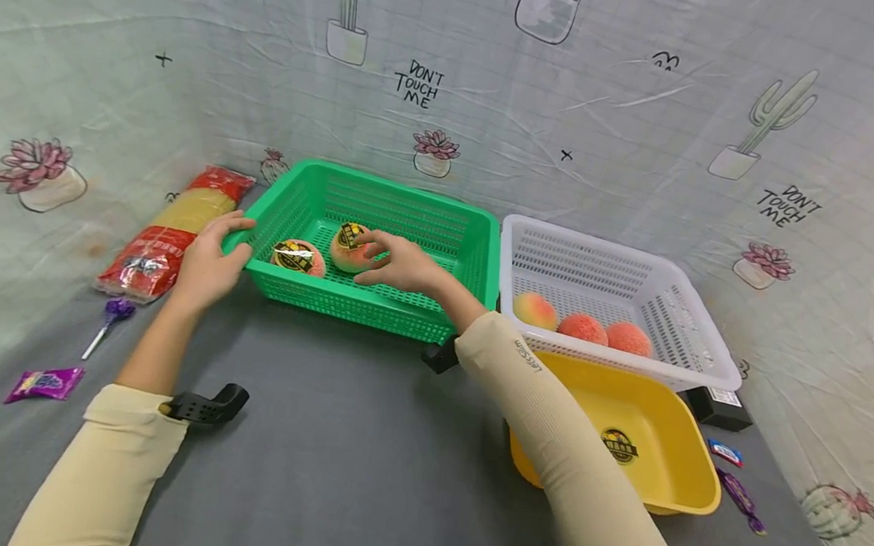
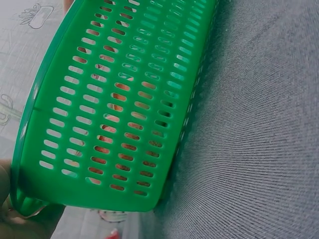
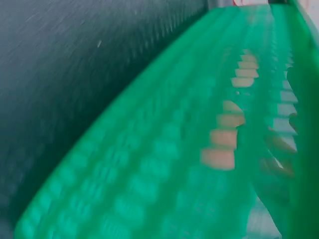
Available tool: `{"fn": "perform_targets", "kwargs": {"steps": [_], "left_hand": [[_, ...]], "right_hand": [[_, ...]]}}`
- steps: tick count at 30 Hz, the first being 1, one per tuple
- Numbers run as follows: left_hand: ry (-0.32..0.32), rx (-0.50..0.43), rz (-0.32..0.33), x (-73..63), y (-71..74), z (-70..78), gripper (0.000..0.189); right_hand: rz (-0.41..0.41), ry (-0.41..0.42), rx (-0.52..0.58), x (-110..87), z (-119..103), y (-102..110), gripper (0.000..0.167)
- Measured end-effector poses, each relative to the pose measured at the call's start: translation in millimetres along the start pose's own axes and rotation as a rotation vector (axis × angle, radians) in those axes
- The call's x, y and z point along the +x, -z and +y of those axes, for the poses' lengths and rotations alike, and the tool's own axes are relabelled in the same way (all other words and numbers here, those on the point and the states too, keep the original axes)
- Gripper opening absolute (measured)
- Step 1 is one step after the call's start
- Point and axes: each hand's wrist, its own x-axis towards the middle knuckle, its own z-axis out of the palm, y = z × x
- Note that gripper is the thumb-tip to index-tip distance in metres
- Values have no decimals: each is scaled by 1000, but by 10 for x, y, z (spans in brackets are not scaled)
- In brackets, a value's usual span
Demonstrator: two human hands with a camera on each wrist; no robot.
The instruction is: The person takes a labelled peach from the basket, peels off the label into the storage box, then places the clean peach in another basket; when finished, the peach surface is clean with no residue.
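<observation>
My left hand (image 1: 216,255) grips the left end of a green plastic basket (image 1: 353,301) by its rim. In the left wrist view, that hand's fingers (image 2: 27,221) lie at the basket's corner. Two peaches with black-and-gold labels are in the basket: a left peach (image 1: 313,264) by the front wall and a right peach (image 1: 342,259) farther back. Over the basket reaches my right hand (image 1: 407,267), thumb and fingers spread apart, the fingertips right at the right peach's edge. The right wrist view is blurred and shows mostly the basket's slotted wall (image 3: 164,149).
Right of the green basket stands a white basket (image 1: 619,363) with three peaches (image 1: 582,329). A yellow bin (image 1: 667,437) sits before it, partly behind my right sleeve. A black box (image 1: 721,411) and wrapped sweets (image 1: 740,499) lie far right; a red-yellow packet (image 1: 177,228) and lollipop (image 1: 117,310) lie left.
</observation>
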Motion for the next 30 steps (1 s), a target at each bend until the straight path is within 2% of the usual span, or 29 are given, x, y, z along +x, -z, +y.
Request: {"fn": "perform_targets", "kwargs": {"steps": [5, 12, 15, 19, 25, 30], "left_hand": [[4, -3, 2, -15, 10, 5, 42], [-8, -19, -1, -26, -8, 7, 41], [-8, -25, 0, -27, -4, 12, 41], [-6, -34, 6, -29, -24, 17, 41], [-11, -46, 13, -11, -55, 16, 40], [3, -45, 17, -13, -34, 1, 41]], "right_hand": [[-137, 44, -44, 294, -56, -193, 60], [-174, 64, -264, 601, -136, -339, 66], [-189, 62, -282, 704, -180, -393, 69], [-186, 57, -252, 783, -210, -459, 72], [-141, 55, -339, 822, -245, -517, 67], [-98, 99, -396, 851, -253, -541, 61]]}}
